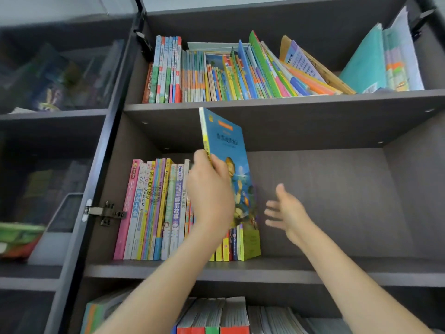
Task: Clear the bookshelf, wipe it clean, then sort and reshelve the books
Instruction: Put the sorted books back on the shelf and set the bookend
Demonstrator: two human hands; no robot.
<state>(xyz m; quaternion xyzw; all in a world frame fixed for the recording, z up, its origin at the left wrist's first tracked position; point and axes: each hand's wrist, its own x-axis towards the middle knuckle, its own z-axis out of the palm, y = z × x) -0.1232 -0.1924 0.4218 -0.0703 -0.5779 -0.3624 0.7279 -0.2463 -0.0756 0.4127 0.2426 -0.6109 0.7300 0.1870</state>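
Observation:
A blue-covered book (227,145) stands upright and slightly tilted in front of the middle shelf (313,271). My left hand (210,196) grips it at its spine edge, thumb on the spine and fingers on the cover. It is held over the right end of a row of upright books (156,210) that fills the left part of this shelf. My right hand (286,210) hovers open to the right of the row, fingers spread, holding nothing. The lower part of the blue book is hidden behind my left hand.
The top shelf (265,101) holds many thin books, those at the right leaning over. More books (216,317) lie on the shelf below. An open glass door (60,141) stands at the left with a hinge (103,213). The middle shelf's right half is bare.

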